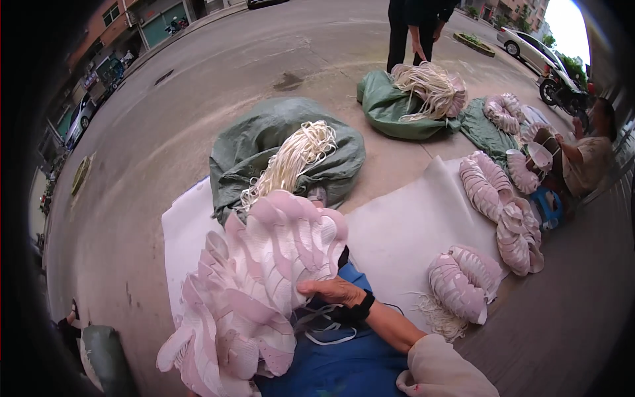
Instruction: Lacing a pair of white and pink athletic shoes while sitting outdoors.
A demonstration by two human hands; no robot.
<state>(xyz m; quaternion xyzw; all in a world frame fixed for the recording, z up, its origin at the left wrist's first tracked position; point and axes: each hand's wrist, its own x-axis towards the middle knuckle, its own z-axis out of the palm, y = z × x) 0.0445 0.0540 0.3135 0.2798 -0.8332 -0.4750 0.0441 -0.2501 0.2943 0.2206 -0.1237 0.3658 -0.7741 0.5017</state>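
Observation:
A long nested row of pink and white shoe uppers (pixel 278 248) fans out over my lap, above the blue apron (pixel 344 364). My right hand (pixel 331 291), with a black band at the wrist, grips the right side of this row, thumb on top and the other fingers mostly hidden. I cannot see my left hand; the uppers cover the left part of my lap. White cords (pixel 331 339) hang below the right wrist. Just beyond the uppers, a bundle of cream shoelaces (pixel 291 159) lies on a green woven sack (pixel 245 142).
White sheeting (pixel 397 215) covers the ground ahead and right. More bundled uppers (pixel 466 281) lie there beside loose laces (pixel 440 317). A second green sack (pixel 387 109) carries laces; a person (pixel 423 26) stands behind it. Another person (pixel 585 155) sits at right among bundles, near a motorcycle (pixel 565 92).

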